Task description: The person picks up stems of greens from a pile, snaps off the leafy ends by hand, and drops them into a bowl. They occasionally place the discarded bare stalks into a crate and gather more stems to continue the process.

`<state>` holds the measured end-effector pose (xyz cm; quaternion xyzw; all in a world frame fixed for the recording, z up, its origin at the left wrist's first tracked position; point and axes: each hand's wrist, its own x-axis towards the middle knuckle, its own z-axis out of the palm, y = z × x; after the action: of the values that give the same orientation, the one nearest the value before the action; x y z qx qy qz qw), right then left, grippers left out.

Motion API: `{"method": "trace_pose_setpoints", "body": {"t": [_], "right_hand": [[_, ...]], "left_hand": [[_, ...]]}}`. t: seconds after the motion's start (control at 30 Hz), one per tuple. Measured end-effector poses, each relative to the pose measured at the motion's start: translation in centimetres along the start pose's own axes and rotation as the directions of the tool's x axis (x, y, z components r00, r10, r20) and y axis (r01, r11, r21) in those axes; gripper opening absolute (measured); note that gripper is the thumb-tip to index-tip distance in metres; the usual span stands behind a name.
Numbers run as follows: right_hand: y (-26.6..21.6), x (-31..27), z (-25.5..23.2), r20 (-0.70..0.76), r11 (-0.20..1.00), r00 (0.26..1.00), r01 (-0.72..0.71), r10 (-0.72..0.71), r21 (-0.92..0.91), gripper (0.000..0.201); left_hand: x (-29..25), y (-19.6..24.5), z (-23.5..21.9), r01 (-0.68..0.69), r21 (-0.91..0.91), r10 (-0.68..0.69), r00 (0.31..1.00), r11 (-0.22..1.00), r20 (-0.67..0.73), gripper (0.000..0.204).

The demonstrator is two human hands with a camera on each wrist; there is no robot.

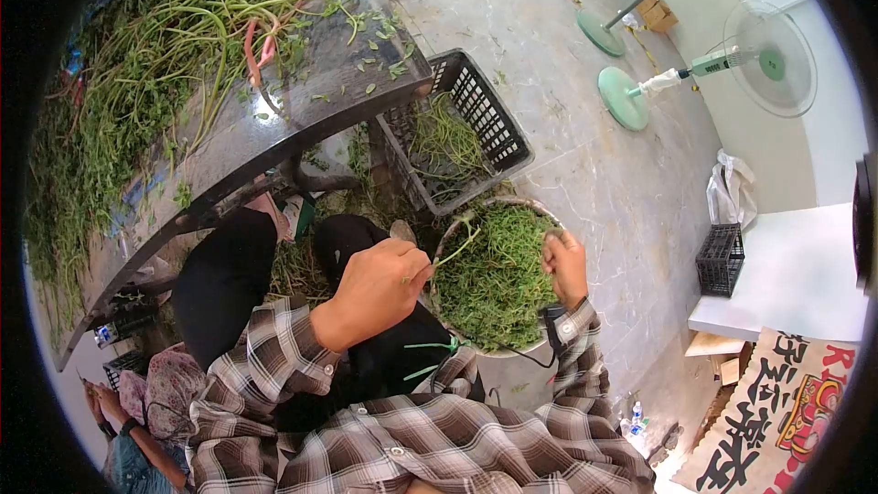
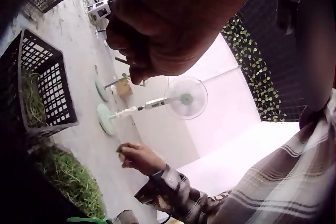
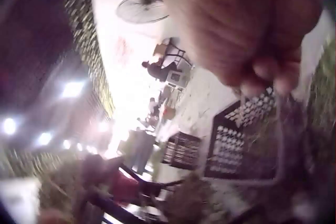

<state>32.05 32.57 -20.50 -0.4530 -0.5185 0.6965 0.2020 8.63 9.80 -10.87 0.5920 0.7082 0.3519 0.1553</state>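
Observation:
My left hand (image 1: pixel 380 285) pinches a thin green stem (image 1: pixel 457 247), whose free end sticks out toward the tub. Below and beyond it stands a round, pale-rimmed tub (image 1: pixel 561 220) heaped with short pieces of greens (image 1: pixel 498 279). Over the tub's right side is my right hand (image 1: pixel 564 267), fingers curled in with nothing visible between them. The right wrist view is blurred, and its curled fingertips (image 3: pixel 257 85) show close together. In the left wrist view, the left hand (image 2: pixel 163 35) appears dark, with a bit of stem (image 2: pixel 122 60) at its fingertips.
A table (image 1: pixel 311 110) at left bears a large pile of long leafy stems (image 1: pixel 210 27). Beside the tub stands a black crate (image 1: pixel 498 119) holding some stems. Two floor fans (image 1: pixel 624 99) are on the tiled floor at right. Another person's hands (image 1: pixel 105 400) show at lower left.

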Motion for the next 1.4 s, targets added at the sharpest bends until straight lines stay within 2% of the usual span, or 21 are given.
{"method": "trace_pose_setpoints", "body": {"t": [0.03,0.07,0.1,0.13,0.17,0.23,0.3,0.4,0.57,0.67,0.73,0.87,0.93,0.97,1.03,1.07,1.13,1.17,1.27,1.3,1.4], "right_hand": [[1.2,0.0,-1.1,-0.002,0.930,1.000,0.005,-0.006,-0.366,0.022],[3.0,0.1,-1.7,-0.006,0.930,1.000,0.003,-0.005,-0.367,0.022],[3.3,-0.2,-1.2,0.173,0.593,0.944,0.312,-0.280,-0.742,0.027],[3.5,-0.3,-0.8,0.446,0.047,0.799,0.505,-0.404,-0.862,0.032],[3.7,-0.7,-0.4,0.361,0.274,0.892,0.431,-0.270,-0.860,0.042],[0.2,-1.8,3.7,0.388,0.828,0.921,0.248,-0.040,-0.503,0.044],[-2.6,-3.0,7.2,0.527,0.974,0.839,-0.018,0.137,-0.225,0.046],[-3.8,-3.6,11.0,0.648,0.992,0.753,-0.125,0.118,-0.035,0.034],[-3.0,-0.8,12.2,0.578,0.995,0.811,-0.089,0.095,-0.038,0.018],[-2.7,2.8,11.1,0.412,0.999,0.911,-0.014,-0.005,0.043,0.017],[-0.7,7.0,9.9,0.257,0.995,0.966,0.005,-0.031,0.102,0.018],[1.2,16.0,10.0,0.221,0.991,0.969,0.085,-0.106,0.105,0.023],[3.3,20.9,10.3,0.097,0.985,0.992,0.092,-0.078,-0.149,0.037],[4.4,23.4,9.9,0.094,0.985,0.993,0.089,-0.076,-0.145,0.037],[6.4,27.2,8.9,0.078,0.866,0.997,0.053,-0.016,-0.498,0.052],[7.4,28.5,8.8,0.076,0.867,0.997,0.045,-0.008,-0.496,0.052],[9.2,30.7,8.6,-0.048,0.909,0.983,-0.184,0.179,-0.375,0.054],[10.4,31.8,8.5,-0.088,0.881,0.961,-0.274,0.261,-0.385,0.069],[14.7,35.1,8.3,-0.226,0.794,0.955,-0.286,0.191,-0.536,0.052],[15.6,35.9,8.3,-0.258,0.672,0.956,-0.283,0.140,-0.685,0.056],[16.7,37.1,8.2,-0.335,0.660,0.906,-0.419,0.259,-0.623,0.059]], "left_hand": [[0.0,0.1,0.1,0.017,-0.020,-0.017,1.000,1.000,-0.007,0.010],[0.1,0.3,0.2,0.015,-0.023,-0.016,1.000,1.000,-0.004,0.010],[0.2,0.4,0.2,0.018,-0.032,-0.018,1.000,0.999,-0.005,0.010],[0.2,0.5,0.2,0.022,-0.041,-0.022,1.000,0.999,-0.005,0.010],[0.2,0.4,0.3,0.024,-0.040,-0.024,1.000,0.999,-0.004,0.010],[0.2,0.2,0.7,0.032,-0.044,-0.032,0.999,0.998,0.008,0.009],[0.3,0.1,0.8,0.030,-0.036,-0.028,0.999,0.999,0.044,0.009],[0.4,-0.1,1.1,0.031,-0.021,-0.029,0.995,0.999,0.100,0.010],[0.9,-0.4,0.3,0.055,0.021,-0.058,0.987,0.998,0.149,0.010],[3.2,-0.1,-4.1,-0.014,0.193,0.022,0.999,0.981,-0.037,0.050],[5.0,-0.2,-6.8,-0.018,0.419,0.077,0.989,0.908,-0.125,0.060],[8.6,-2.1,-9.8,0.053,0.704,0.068,0.987,0.708,-0.143,0.076],[9.5,-3.5,-10.0,0.074,0.709,0.012,0.993,0.701,-0.116,0.078],[10.0,-4.2,-10.1,0.104,0.717,-0.046,0.994,0.689,-0.099,0.080],[10.3,-4.3,-9.9,0.124,0.731,-0.075,0.992,0.671,-0.100,0.081],[10.3,-4.2,-9.7,0.149,0.741,-0.106,0.989,0.655,-0.105,0.081],[10.5,-4.2,-9.5,0.168,0.737,-0.138,0.985,0.655,-0.102,0.081],[10.6,-4.0,-9.4,0.175,0.754,-0.144,0.984,0.633,-0.108,0.080],[10.5,-3.9,-9.6,0.170,0.805,-0.173,0.981,0.568,-0.085,0.073],[10.4,-4.0,-9.7,0.151,0.838,-0.179,0.982,0.524,-0.065,0.071],[9.9,-3.8,-9.8,0.131,0.897,-0.210,0.977,0.422,-0.043,0.072]]}}
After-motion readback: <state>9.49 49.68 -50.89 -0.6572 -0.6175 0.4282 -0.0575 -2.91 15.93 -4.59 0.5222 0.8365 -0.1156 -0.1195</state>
